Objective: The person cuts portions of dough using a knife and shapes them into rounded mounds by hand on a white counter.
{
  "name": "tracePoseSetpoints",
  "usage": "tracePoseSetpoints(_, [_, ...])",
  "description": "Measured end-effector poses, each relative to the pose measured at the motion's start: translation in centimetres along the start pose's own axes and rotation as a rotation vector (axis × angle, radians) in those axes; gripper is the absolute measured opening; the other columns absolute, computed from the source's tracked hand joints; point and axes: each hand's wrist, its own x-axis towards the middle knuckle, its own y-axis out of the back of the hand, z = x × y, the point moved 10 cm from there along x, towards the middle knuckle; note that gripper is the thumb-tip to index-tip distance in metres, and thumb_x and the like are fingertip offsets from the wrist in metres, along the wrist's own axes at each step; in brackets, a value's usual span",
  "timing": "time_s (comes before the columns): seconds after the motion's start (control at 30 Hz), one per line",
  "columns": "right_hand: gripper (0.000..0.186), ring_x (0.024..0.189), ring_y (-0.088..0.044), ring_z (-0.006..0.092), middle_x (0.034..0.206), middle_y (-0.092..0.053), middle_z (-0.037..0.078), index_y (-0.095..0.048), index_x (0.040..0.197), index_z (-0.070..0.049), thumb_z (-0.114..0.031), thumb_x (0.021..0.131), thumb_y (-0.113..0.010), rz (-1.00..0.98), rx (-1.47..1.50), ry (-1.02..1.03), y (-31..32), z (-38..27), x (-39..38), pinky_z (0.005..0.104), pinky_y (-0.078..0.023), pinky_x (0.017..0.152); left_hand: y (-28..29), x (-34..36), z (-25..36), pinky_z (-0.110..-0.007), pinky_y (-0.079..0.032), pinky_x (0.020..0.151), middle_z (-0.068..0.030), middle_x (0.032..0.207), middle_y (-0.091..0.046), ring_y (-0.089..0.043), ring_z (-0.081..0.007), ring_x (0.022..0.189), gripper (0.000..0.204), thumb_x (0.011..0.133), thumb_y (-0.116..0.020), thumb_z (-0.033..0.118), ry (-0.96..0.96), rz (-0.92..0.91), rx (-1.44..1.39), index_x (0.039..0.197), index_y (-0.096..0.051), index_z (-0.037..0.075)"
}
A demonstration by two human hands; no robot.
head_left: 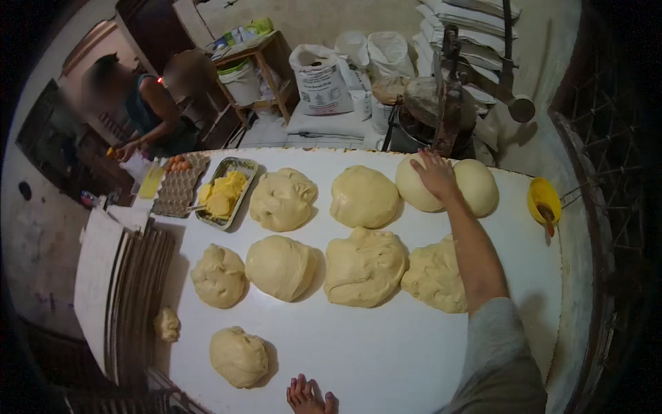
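Observation:
My right arm stretches to the far side of the white table (386, 359). My right hand (434, 174) lies flat with fingers extended on a smooth, round ball of dough (412, 188). Touching that ball on its right is another smooth dough ball (477, 190), partly behind my forearm. My left hand (309, 397) is low at the near edge, fingers apart, holding nothing. Several pale yellow dough lumps lie in rows, among them a wrinkled one (365, 268) in the middle, a lumpy one (436, 276) partly behind my right arm, and a small one (238, 357) left of my left hand.
A foil tray (249, 172) of yellow fat and an egg carton (172, 200) stand at the far left. Stacked boards (138, 303) line the left side. A yellow bowl (544, 198) sits far right. Behind are a machine (448, 103), sacks (318, 79) and a person (155, 114).

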Motion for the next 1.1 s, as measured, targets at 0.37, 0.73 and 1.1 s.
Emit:
tracePoseSetpoints(0.37, [0.054, 0.13, -0.058, 0.0351, 0.144, -0.058, 0.015, -0.06, 0.142, -0.02, -0.023, 0.09, -0.069, 0.138, -0.167, 0.704, -3.8, -18.2, -6.6, 0.0445, -0.05, 0.104, -0.8, -0.4, -0.4, -0.062, -0.021, 0.12, -0.0249, 0.157, -0.039, -0.032, -0.0446, 0.147, 0.065, 0.094, -0.062, 0.038, 0.008, 0.044, -0.044, 0.146, -0.045, 0.003])
tracePoseSetpoints(0.73, [0.031, 0.09, -0.074, 0.031, 0.098, -0.077, 0.015, -0.079, 0.103, -0.009, -0.006, 0.073, -0.069, -0.046, 0.328, 0.638, 17.7, -27.6, -5.9, 0.0397, -0.058, 0.082, 2.0, -2.4, 0.4, -0.062, -0.022, 0.121, -0.0204, 0.16, -0.039, -0.03, -0.0443, 0.149, 0.065, 0.095, -0.062, 0.04, -0.07, 0.219, -0.037, 0.148, -0.047, 0.005])
tracePoseSetpoints(1.1, [0.093, 0.148, -0.04, 0.026, 0.159, -0.043, 0.015, -0.03, 0.161, -0.003, -0.057, 0.094, -0.065, -0.673, 1.344, 0.097, 28.1, -18.7, -52.7, 0.0427, -0.03, 0.124, 26.7, -4.1, 12.0, -0.036, -0.049, 0.109, -0.0076, 0.138, -0.058, -0.058, -0.0191, 0.126, 0.078, 0.087, -0.084, 0.009, -0.192, -0.372, -1.784, 0.15, -0.039, 0.003])
